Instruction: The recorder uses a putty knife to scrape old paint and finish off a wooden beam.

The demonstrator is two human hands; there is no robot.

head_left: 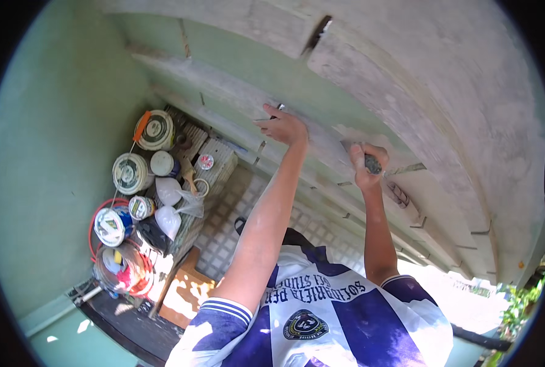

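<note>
My right hand (369,165) is wrapped round the dark, mottled handle (373,164) of a putty knife. The thin grey blade (347,145) reaches up and left to a whitish-grey raised band on the pale green wall (257,46). Farther left, my left hand (286,128) is raised beside the same band, thumb and fingers curled round a small dark object with a shiny edge (278,109). Most of that object is hidden by the hand, so its kind does not show. Both forearms stretch up from my striped shirt.
On the left a slatted wooden table (218,160) bears paint buckets (132,173), tied plastic bags of white powder (168,191), a brush (189,174) and a tape roll (201,187). A clear tub (123,269) stands at its near end. An orange-brown wooden piece (187,290) is beside it. Tiles (223,223) cover the floor.
</note>
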